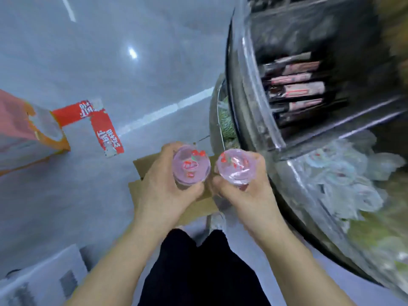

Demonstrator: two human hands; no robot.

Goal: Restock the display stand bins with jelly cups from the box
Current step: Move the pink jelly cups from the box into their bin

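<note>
Head view shows the person standing by the display stand (309,133), left hand (167,184) wrapped around one pink jelly cup (191,166), right hand (245,186) around another (236,166), both above the cardboard box (198,208). Carrying step, I judge; next comes a reach right into a bin (344,173).

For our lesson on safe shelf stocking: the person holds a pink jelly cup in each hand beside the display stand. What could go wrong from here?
1. Both hands are full: the left hand and right hand each grip a jelly cup, so neither could steady a slipping cup.
2. The cardboard box lies at the feet, a likely trip hazard.
3. The nearest bin already looks full, so added cups might spill out.
</note>
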